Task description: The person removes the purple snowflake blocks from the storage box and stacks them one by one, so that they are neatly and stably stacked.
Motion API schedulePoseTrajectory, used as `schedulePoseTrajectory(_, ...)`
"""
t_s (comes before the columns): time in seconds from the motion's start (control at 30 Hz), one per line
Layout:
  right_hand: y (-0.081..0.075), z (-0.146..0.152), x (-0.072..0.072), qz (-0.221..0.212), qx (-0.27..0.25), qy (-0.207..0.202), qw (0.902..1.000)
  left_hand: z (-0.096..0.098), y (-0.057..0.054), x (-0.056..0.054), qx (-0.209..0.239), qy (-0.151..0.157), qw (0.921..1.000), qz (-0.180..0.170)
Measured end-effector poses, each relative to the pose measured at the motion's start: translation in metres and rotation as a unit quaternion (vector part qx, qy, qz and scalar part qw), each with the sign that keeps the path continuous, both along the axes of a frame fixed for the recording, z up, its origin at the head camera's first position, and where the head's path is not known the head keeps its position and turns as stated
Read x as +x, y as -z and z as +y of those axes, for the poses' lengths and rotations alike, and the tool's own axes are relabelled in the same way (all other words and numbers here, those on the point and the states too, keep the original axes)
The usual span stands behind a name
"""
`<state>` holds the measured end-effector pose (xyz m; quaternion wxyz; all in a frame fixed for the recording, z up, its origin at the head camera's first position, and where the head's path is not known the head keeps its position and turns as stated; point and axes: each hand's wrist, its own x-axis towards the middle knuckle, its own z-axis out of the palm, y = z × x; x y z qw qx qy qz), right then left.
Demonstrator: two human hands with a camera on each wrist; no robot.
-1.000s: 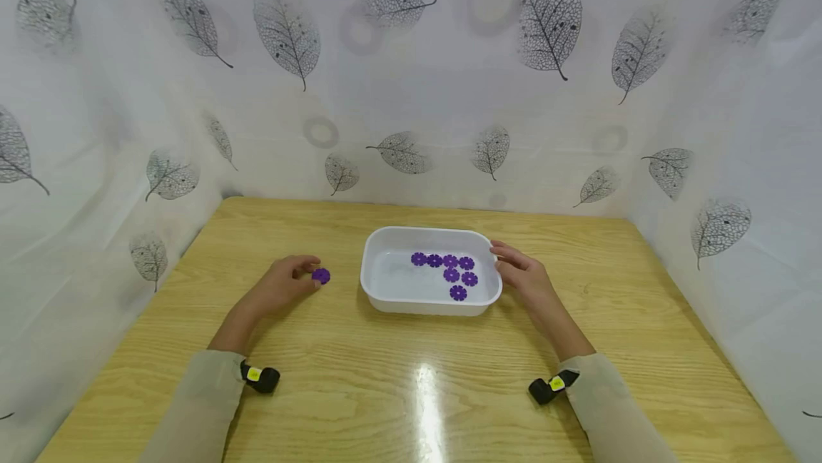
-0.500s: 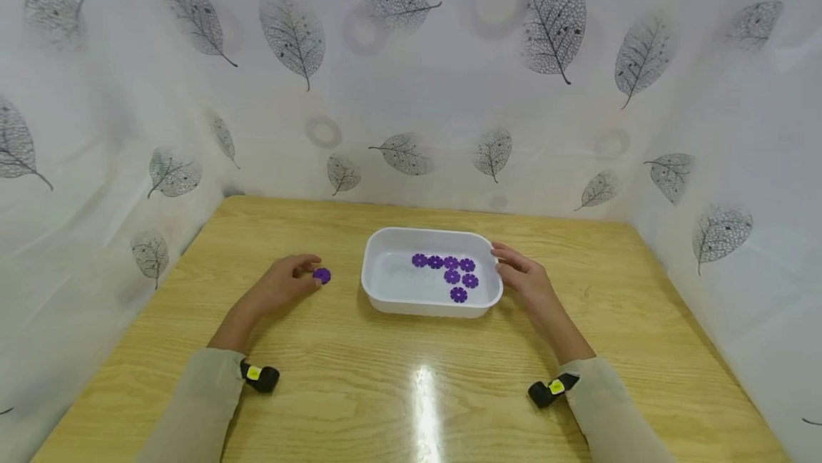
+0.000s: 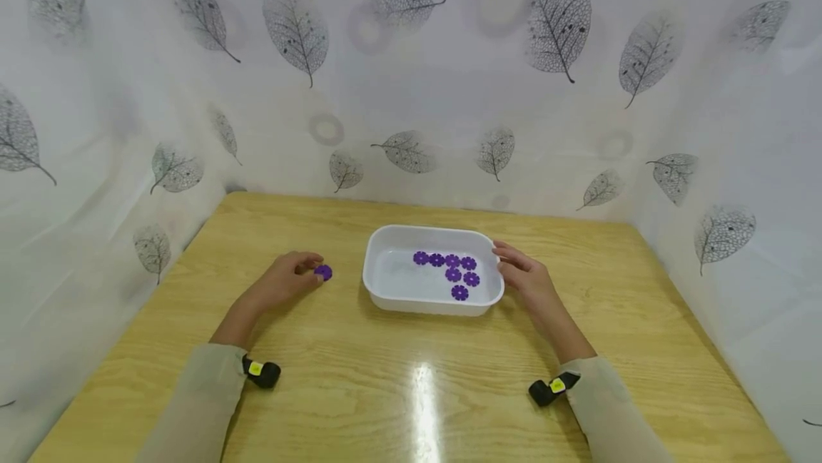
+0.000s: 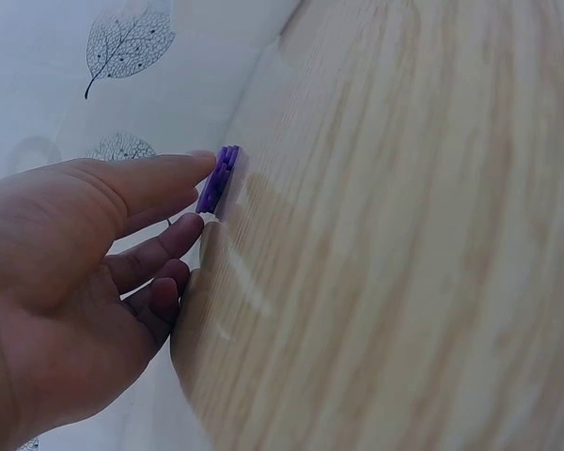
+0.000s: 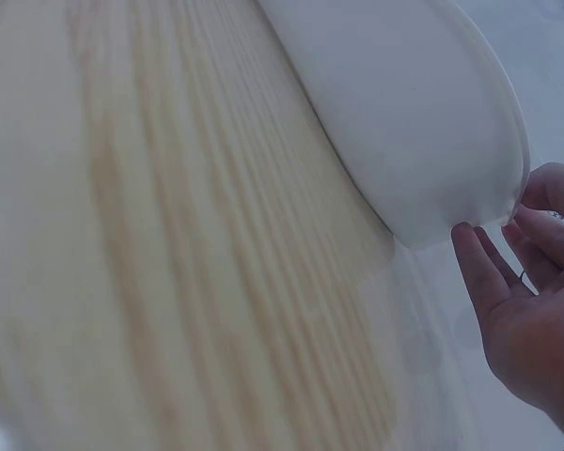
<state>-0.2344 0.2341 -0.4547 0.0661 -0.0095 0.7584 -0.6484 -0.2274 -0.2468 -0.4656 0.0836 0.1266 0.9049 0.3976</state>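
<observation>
Between the thumb and fingertips of my left hand [image 3: 285,279], a purple notched plastic disc [image 3: 324,272] is pinched, low over the table left of the white basin. The left wrist view shows this disc [image 4: 218,178] edge-on, with its notches. My right hand [image 3: 525,277] holds the right end of the white plastic basin [image 3: 401,304], fingertips at the rim. In the right wrist view the thumb is against the basin's outer wall [image 5: 414,122], and the other fingers are partly hidden behind its edge. Several similar purple discs [image 3: 453,275] lie inside, towards the right half.
A wooden table [image 3: 359,392] carries the basin near its middle. Pale sheeting with a leaf print [image 3: 411,56] rises behind the table and along both sides. Each forearm has a black wrist camera [image 3: 265,374] strapped on.
The head view has shifted slightly. Both hands, the pinched disc and the basin keep nearly the same places.
</observation>
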Motion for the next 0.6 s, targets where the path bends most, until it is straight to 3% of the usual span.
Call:
schedulePoseTrajectory(0.37,-0.0012,-0.0008,0.0001,-0.005,0.003,0.000,1.0000,-0.0004,0.0003,-0.0012,-0.003,0.003,1.0000,0.002)
schedulePoseTrajectory(0.6,-0.0022,-0.0011,0.0011,-0.005,-0.003,-0.003,1.0000,0.0030,-0.0083,-0.0020,0.003,-0.010,0.9999,-0.005)
